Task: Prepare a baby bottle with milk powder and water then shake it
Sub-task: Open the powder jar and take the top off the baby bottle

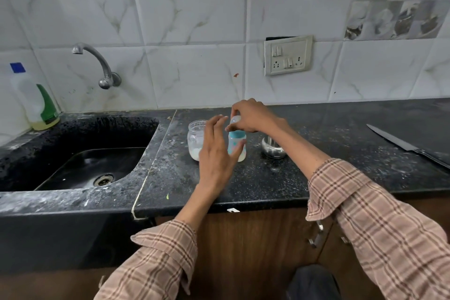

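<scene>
A small baby bottle [237, 145] with a teal collar stands upright on the black counter [304, 173], white milk at its bottom. My right hand [252, 115] pinches the clear cap [235, 120] on top of the bottle. In front of the bottle, my left hand [215, 151] hovers with fingers spread, thumb near the bottle's side, and I cannot tell if it touches. Just left of the bottle stands an open glass jar [196, 139] with white powder at its bottom, partly hidden by my left hand.
A small steel pot [272, 150] stands to the right of the bottle. A long knife [399, 142] lies at the counter's right. The black sink [92, 165] with a wall tap [97, 63] is on the left, a detergent bottle [34, 100] at its far corner.
</scene>
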